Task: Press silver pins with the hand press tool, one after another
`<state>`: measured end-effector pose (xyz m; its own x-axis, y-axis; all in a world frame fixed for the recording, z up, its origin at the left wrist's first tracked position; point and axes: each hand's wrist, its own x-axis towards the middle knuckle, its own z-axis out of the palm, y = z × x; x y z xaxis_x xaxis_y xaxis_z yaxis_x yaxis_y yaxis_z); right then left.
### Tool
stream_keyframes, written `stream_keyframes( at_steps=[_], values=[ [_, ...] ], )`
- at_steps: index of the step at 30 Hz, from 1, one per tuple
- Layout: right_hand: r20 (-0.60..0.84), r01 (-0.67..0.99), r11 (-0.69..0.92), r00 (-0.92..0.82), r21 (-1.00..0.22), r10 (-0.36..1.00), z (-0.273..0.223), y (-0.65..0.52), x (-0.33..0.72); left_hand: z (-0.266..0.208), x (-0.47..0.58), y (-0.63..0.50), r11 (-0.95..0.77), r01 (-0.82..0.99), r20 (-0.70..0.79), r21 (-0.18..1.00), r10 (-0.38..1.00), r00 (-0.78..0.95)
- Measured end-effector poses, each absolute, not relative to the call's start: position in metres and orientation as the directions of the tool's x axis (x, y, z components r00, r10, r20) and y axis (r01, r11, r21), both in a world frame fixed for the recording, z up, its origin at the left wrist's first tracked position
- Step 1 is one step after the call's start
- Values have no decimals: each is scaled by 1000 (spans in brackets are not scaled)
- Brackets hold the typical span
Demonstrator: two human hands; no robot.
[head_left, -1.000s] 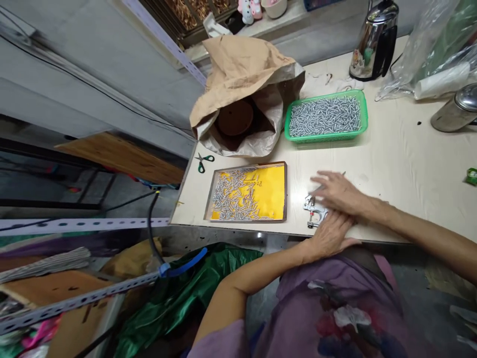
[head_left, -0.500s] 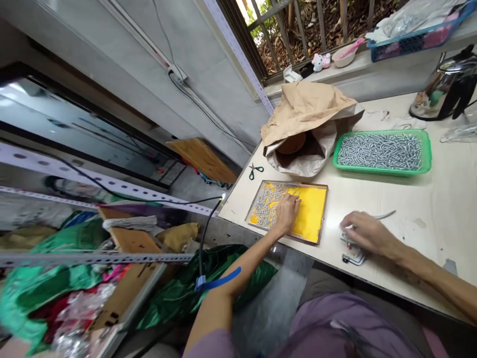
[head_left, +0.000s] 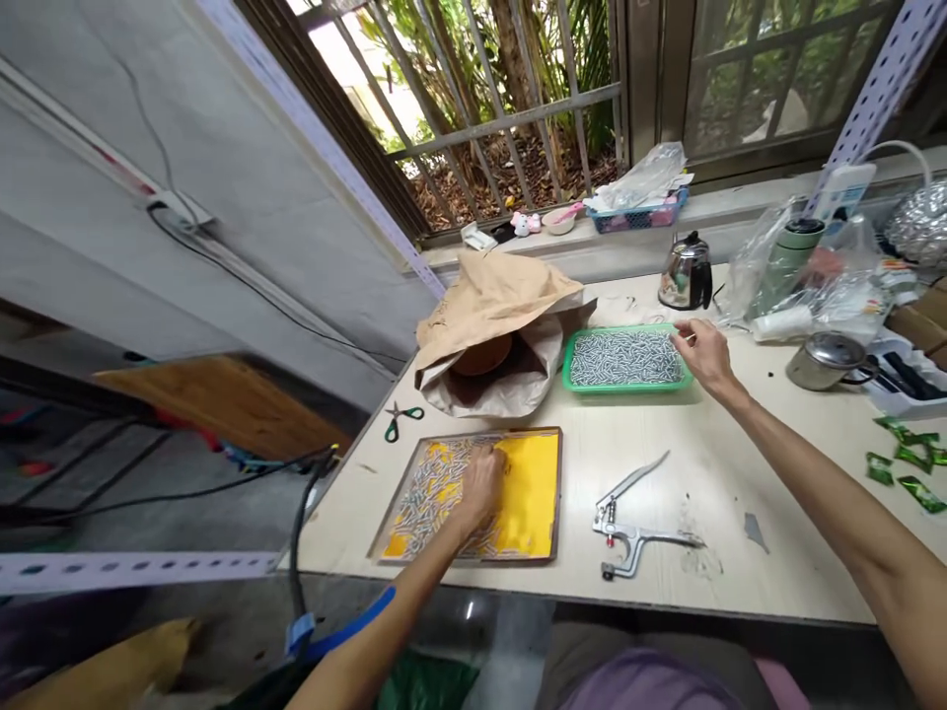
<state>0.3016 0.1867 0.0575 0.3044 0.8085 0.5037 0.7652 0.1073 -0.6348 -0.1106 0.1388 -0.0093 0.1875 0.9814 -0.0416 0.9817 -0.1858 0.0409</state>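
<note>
My left hand rests fingers down in a shallow tray with a yellow bottom, its fingers curled and their tips hidden. Small silvery metal pieces, like rivets or pins, lie scattered over the tray's left half. At the right end of a green plastic tub is my right hand, thumb and fingers apart, beside or touching the rim. Many similar metal pieces fill that tub. Hand pliers with a spring and long handles lie on the table, touched by neither hand.
A brown paper bag gapes behind the tray. Scissors lie left of it. Farther back stand a kettle and a green bottle among plastic bags. On the right are a metal pot and green packets.
My right hand has left the pliers and reached to the green tub's right end. The pliers now lie on the table. My left hand stays in the tray. The view has swung right.
</note>
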Motion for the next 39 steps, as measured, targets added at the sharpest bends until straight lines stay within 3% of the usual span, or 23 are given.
stream_keyframes(
  at_steps=[2,5,8,10,13,16,35,39],
  values=[
    [513,767,125,289,-629,808,58,178,302,5,-103,134,-136,982,-58,132,988,145],
    [520,772,212,174,-599,836,59,137,291,27,-81,113,-29,912,-113,409,990,82],
    [397,738,317,-73,-595,915,53,75,270,38,-48,82,148,725,-336,673,934,121],
    [300,672,422,-297,-608,907,41,34,256,37,-27,60,256,641,-456,723,875,165],
    [188,689,469,-445,-553,875,16,-14,240,29,-6,36,417,581,-616,699,764,193],
    [125,762,444,-441,-471,889,-5,-37,233,21,2,25,499,563,-689,659,701,184],
    [26,825,396,-423,-404,906,-2,-42,231,11,5,20,541,650,-795,533,583,167],
    [43,842,422,-434,-335,900,-3,-21,244,12,7,20,577,618,-803,534,574,158]
  ],
)
